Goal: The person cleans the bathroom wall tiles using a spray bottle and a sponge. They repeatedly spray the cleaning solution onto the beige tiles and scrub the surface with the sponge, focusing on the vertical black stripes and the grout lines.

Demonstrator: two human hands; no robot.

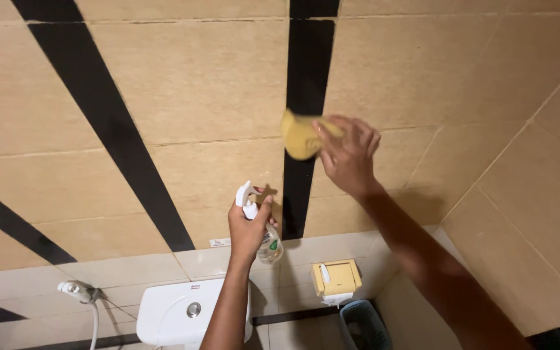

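Note:
My right hand (350, 155) presses a yellow sponge (301, 136) against the beige tiled wall (196, 84), right beside a vertical black stripe (306, 78). The sponge looks blurred. My left hand (249, 228) is raised lower down and grips a clear spray bottle (269, 245) with a white trigger head (246, 196), its nozzle facing the wall. The two hands are apart, the left one below and to the left of the right one.
Below stand a white toilet cistern (176, 312) with a round flush button, a white hand-sprayer (76, 290) on a hose at the left, a yellow paper holder (337, 277) and a blue bin (364, 327). A side wall (533, 214) closes in at the right.

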